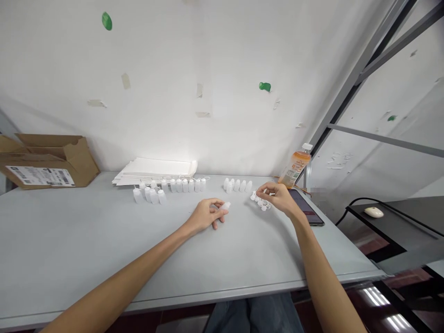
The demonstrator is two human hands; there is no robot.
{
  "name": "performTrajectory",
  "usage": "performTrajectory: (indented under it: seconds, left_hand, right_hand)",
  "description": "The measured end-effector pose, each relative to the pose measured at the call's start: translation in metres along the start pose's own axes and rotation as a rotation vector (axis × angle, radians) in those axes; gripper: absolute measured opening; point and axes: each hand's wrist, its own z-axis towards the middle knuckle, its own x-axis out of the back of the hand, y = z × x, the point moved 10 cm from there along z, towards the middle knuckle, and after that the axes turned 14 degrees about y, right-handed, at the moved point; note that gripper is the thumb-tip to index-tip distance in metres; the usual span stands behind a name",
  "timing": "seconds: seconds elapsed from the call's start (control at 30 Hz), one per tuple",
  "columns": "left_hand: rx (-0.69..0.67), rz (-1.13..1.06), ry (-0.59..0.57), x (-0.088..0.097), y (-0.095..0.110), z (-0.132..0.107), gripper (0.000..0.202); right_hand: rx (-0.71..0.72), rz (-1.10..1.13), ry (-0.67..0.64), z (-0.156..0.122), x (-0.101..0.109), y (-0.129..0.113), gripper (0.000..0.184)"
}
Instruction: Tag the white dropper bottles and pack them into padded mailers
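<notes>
My left hand (207, 214) rests on the grey table (86, 245) with its fingers curled round a small white bottle (225, 206) that lies on its side. My right hand (278, 196) hovers over a cluster of several small white caps (261, 202), its fingertips pinched together at the caps; what they hold is too small to make out. A short row of several white bottles (237, 185) stands just behind the caps. A longer row and group of several white bottles (169, 187) stands further left.
A stack of white sheets (156, 169) lies against the wall. An open cardboard box (45, 162) sits at the far left. An orange drink bottle (296, 169) and a dark phone (307, 208) are at the right edge; a black side table with a mouse (373, 212) stands beyond.
</notes>
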Motion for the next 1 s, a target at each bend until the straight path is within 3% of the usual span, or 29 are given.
performTrajectory:
  seconds: [0.1,0.23,0.37,1.0]
  left_hand:
    - [-0.001,0.007,0.009,-0.001,0.002,-0.002,0.043]
    - [-0.018,0.007,-0.01,-0.003,0.007,-0.004,0.042]
    - [-0.033,-0.004,-0.009,-0.003,0.007,-0.005,0.041]
    - [-0.058,0.024,0.015,-0.002,0.004,-0.003,0.033]
  right_hand:
    - [-0.103,0.184,-0.064,-0.008,-0.02,-0.015,0.027]
    - [-0.117,0.373,-0.16,-0.019,-0.05,-0.035,0.025]
    - [-0.147,0.412,-0.226,-0.026,-0.068,-0.036,0.022]
    - [-0.192,0.494,-0.343,-0.035,-0.085,-0.028,0.03]
